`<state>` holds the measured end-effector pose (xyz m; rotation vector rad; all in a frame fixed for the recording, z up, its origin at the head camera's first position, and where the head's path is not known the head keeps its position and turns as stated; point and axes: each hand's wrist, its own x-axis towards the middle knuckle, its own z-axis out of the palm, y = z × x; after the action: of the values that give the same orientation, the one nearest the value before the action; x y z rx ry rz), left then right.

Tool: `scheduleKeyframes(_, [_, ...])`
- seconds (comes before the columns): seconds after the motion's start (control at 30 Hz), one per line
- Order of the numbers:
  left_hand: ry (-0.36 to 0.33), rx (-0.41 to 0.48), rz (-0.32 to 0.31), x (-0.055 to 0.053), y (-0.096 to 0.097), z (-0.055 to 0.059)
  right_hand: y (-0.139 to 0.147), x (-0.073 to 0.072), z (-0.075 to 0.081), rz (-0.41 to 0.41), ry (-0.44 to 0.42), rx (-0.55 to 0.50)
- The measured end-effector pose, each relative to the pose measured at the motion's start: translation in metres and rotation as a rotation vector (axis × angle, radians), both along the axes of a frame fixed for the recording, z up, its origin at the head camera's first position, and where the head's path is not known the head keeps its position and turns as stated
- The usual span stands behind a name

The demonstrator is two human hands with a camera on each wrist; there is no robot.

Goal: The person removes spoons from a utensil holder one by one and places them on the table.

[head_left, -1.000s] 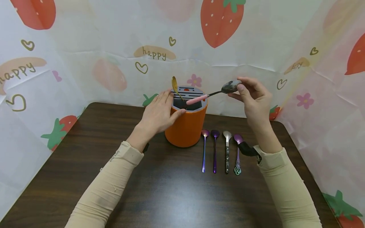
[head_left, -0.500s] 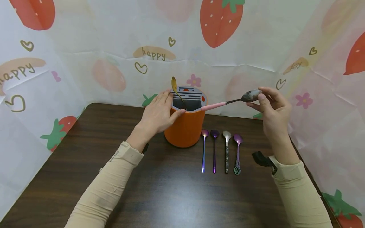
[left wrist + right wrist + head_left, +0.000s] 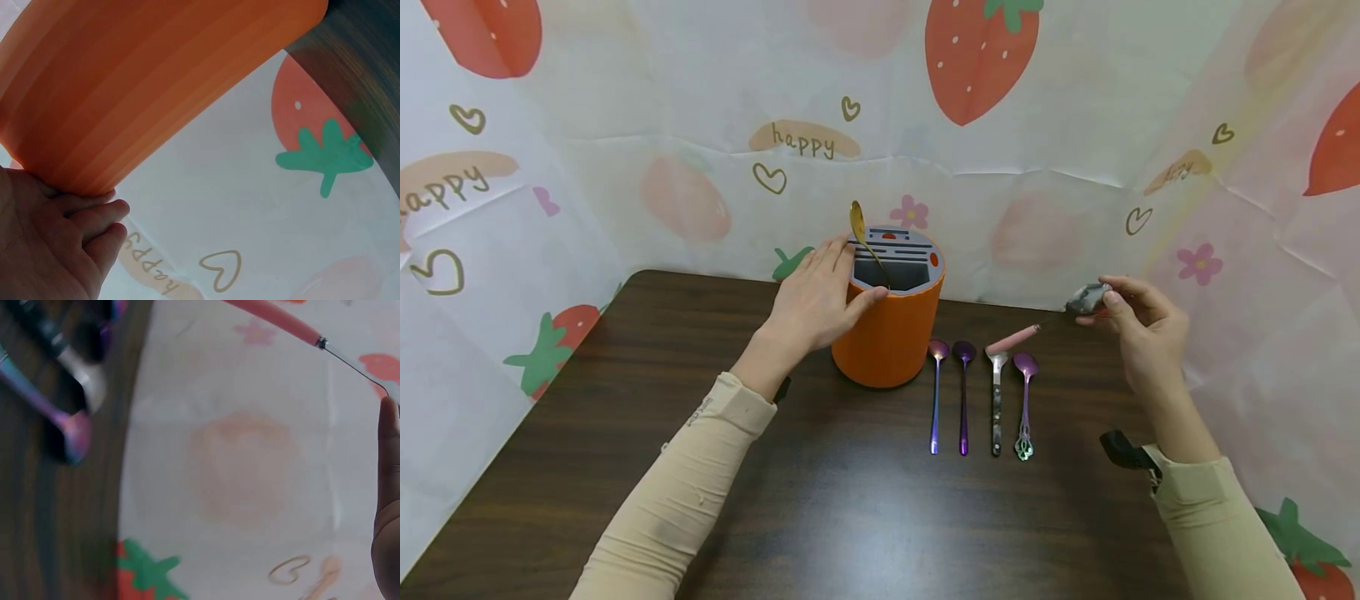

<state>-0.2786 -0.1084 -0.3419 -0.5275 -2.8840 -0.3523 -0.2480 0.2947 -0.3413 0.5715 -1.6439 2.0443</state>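
My right hand (image 3: 1150,342) pinches a pink-handled spoon (image 3: 1013,338) by its metal bowl, right of the lined-up spoons. In the head view its handle tip points left and overlaps the head of a silver spoon (image 3: 997,400). The right wrist view catches that spoon's pink handle (image 3: 278,319) and part of the hand (image 3: 389,506). My left hand (image 3: 820,296) rests against the left side of an orange utensil holder (image 3: 887,342), fingers extended and thumb along the front rim. A gold spoon (image 3: 858,221) stands tilted in the holder's front opening.
In a row right of the holder lie a blue-violet spoon (image 3: 936,400), a dark purple spoon (image 3: 964,400) and a purple spoon with an ornate handle (image 3: 1026,408). The dark wooden table (image 3: 820,500) meets a strawberry-print cloth (image 3: 700,108) behind and beside it.
My right hand has moved right and down, carrying the pink-handled spoon away from the holder's top to over the table's right side. The left hand and holder have stayed in place.
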Motion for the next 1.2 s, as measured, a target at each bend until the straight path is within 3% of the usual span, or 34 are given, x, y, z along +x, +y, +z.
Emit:
scheduleKeyframes(0.17, [0.005,0.003,-0.004,-0.001,0.0,-0.001,0.017,-0.002,-0.019,-0.056,-0.108,0.045])
scheduleKeyframes(0.47, [0.004,-0.001,-0.003,-0.002,-0.001,-0.002,0.045,-0.008,-0.041,-0.011,-0.301,0.115])
scheduleKeyframes(0.6, [0.005,-0.004,-0.004,-0.002,-0.001,-0.002,0.056,-0.015,-0.05,-0.023,-0.406,0.222])
scheduleKeyframes(0.77, [0.006,-0.006,0.0,-0.003,-0.001,-0.002,0.068,-0.026,-0.061,-0.043,-0.537,0.427])
scheduleKeyframes(0.93, [0.0,-0.009,0.003,-0.002,-0.001,-0.002,0.073,-0.038,-0.071,-0.075,-0.594,0.652])
scheduleKeyframes(1.2, [-0.004,-0.006,0.004,-0.001,-0.002,-0.001,0.071,-0.058,-0.086,-0.024,-0.655,0.736])
